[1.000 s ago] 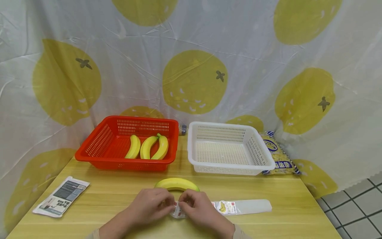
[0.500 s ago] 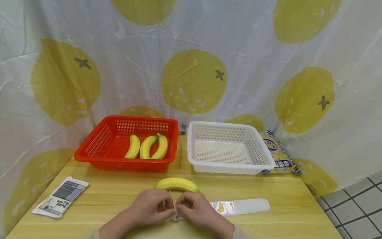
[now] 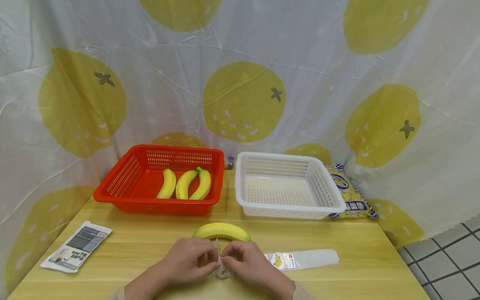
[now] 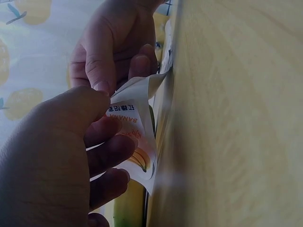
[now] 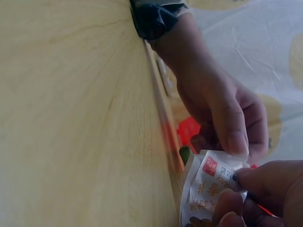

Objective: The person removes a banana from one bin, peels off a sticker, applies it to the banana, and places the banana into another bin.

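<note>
Left hand and right hand are pinching the bent white paper-like label at six o'clock, grips nearly closed, ideally peeling slowly.

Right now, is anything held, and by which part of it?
A banana-printed label, pinched near one edge by the left hand and right hand.

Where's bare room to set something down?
Bare table lies between the packet and left hand, and between the white basket and label strip. The white basket looks empty. It's crowded where the left hand and right hand pinch a label, near the banana.
</note>
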`<state>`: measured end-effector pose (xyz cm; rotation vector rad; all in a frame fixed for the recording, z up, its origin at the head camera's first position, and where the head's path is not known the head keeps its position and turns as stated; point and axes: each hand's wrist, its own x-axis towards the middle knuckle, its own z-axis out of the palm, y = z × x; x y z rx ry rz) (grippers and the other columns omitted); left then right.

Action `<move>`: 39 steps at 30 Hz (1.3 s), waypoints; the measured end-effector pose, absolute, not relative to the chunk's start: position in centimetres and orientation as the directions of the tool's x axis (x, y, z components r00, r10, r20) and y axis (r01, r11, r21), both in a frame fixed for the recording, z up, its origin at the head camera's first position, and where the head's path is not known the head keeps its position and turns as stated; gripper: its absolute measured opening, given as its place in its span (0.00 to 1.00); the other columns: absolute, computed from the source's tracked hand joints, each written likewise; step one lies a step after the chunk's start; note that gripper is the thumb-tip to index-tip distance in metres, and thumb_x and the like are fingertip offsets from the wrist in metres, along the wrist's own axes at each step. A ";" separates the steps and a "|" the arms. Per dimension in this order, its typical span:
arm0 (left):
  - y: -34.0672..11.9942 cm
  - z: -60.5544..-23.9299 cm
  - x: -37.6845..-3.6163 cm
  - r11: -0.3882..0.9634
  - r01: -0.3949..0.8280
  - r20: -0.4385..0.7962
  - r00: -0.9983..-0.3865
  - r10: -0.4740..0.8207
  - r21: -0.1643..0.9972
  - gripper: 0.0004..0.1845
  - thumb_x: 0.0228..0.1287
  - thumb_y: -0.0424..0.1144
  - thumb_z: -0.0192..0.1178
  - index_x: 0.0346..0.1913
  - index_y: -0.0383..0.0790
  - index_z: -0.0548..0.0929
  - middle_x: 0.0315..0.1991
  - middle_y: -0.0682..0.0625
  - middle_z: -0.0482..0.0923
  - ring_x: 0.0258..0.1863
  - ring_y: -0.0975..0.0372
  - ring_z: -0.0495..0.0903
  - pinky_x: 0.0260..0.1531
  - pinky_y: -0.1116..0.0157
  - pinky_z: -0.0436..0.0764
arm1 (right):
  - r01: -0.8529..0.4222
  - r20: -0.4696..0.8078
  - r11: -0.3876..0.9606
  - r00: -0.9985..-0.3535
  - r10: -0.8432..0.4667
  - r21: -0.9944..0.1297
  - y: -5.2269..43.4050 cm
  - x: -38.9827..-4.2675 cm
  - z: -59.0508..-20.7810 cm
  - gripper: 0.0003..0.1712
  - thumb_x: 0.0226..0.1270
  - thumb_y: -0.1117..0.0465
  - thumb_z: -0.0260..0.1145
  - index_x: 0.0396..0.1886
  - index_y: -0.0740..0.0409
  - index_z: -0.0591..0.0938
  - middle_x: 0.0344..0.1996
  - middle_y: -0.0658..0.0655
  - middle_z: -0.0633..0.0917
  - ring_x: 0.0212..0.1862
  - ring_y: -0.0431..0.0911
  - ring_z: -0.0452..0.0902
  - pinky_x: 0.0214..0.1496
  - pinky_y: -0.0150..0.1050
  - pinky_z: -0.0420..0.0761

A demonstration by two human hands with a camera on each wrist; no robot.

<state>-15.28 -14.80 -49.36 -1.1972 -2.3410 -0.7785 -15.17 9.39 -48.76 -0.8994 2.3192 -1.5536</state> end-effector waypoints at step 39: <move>-14.9 -49.2 -15.4 0.458 0.828 0.556 -0.558 0.616 0.324 0.08 0.67 0.47 0.69 0.36 0.66 0.79 0.27 0.74 0.71 0.24 0.82 0.65 0.26 0.87 0.60 | -0.359 0.138 0.252 -0.778 -0.613 -0.899 9.4 -15.3 -48.7 0.09 0.74 0.52 0.68 0.41 0.50 0.90 0.33 0.43 0.88 0.31 0.29 0.78 0.34 0.28 0.81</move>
